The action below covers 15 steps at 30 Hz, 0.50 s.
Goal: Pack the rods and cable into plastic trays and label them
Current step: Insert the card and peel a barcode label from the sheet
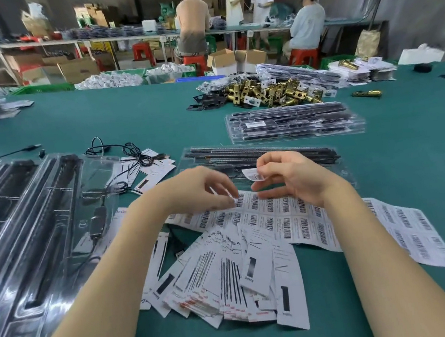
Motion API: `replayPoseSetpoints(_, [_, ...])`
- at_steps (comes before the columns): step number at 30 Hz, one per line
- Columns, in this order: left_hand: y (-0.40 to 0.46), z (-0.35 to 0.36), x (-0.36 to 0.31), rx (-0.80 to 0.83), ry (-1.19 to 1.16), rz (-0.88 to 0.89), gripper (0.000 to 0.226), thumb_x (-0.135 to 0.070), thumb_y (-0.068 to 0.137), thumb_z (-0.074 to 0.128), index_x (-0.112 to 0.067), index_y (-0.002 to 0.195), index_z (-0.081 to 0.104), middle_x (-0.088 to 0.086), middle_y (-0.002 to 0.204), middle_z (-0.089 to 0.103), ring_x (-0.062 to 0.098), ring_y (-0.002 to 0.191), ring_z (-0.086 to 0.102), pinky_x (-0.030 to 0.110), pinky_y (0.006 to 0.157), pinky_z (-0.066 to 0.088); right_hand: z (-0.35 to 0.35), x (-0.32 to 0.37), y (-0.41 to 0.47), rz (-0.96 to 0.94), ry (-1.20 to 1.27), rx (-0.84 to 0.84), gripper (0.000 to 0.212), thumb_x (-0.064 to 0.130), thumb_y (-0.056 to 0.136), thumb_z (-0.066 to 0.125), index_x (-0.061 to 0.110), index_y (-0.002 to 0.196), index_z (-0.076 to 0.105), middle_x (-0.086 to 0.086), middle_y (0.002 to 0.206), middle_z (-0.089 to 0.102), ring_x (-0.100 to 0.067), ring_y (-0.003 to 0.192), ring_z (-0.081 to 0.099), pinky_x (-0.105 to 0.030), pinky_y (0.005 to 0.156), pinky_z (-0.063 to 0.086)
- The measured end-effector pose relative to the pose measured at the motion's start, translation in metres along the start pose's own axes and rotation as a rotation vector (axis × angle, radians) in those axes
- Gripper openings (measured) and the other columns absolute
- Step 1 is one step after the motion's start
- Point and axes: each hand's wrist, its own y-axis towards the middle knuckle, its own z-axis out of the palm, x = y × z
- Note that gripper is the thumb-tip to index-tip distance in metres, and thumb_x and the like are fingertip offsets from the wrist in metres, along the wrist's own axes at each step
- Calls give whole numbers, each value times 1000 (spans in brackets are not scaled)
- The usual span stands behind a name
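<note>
My right hand (289, 177) pinches a small white barcode label (254, 175) lifted off the sheet. My left hand (204, 189) pinches the upper edge of the barcode label sheet (277, 217) that lies on the green table. Just beyond both hands lies a clear plastic tray (256, 156) holding black rods. A stack of filled trays (293, 122) sits further back, one with a label on it. Black cables (128, 151) lie loose at the left. More clear trays with black rods (27, 218) are piled at the far left.
Printed paper cards (228, 278) fan out in front of me. A second label sheet (411, 230) lies at the right. Brass lock parts (270, 90) are heaped at the back of the table. Several people work at a far bench.
</note>
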Motion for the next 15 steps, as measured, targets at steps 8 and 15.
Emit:
replayPoseSetpoints(8, [-1,-1,2,96,-205,-87,16,-37,101,56,-28,111,64,-12,95,77,16,93,72,32,86,59,4,3,0,41,21,39,6,8,95,66,12,91,65,-7,85,71,-31,92,74,-40,76,62])
replayPoseSetpoints(15, [11,1,7,-366,-576,-114,15,-31,100,60,-19,103,70,-3,92,76,5,72,68,20,64,53,28,7,12,-125,-113,-69,14,6,97,62,17,100,68,-8,94,74,-19,77,74,-32,73,62])
